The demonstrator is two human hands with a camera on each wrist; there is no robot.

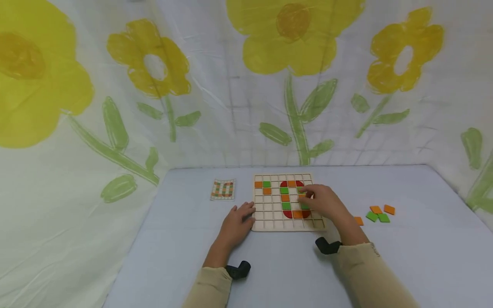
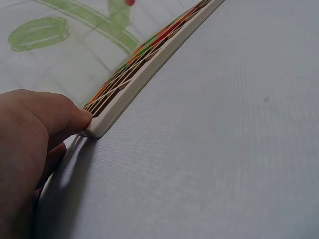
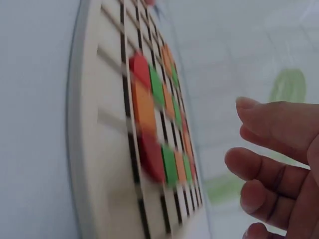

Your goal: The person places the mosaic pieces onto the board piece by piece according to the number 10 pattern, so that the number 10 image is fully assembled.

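Note:
A wooden grid board (image 1: pixel 267 220) lies flat on the table, with orange, green and red tiles set in its squares. Red corner pieces and straight tiles form a rounded ring on its right half. An orange tile (image 1: pixel 258 185), a green tile (image 1: pixel 266 184) and another orange tile (image 1: pixel 267 191) sit at the upper left. My left hand (image 1: pixel 236 224) rests against the board's left edge, thumb at the near corner in the left wrist view. Over the ring hovers my right hand (image 1: pixel 323 199), thumb and fingers apart with nothing between them; it hides some right-hand squares.
Left of the board lies a small card (image 1: pixel 223 190) printed with a coloured grid pattern. Several loose tiles, such as a green one (image 1: pixel 372 216) and an orange one (image 1: pixel 389 209), lie to the right. A white curtain (image 1: pixel 215 141) with painted flowers hangs behind the table.

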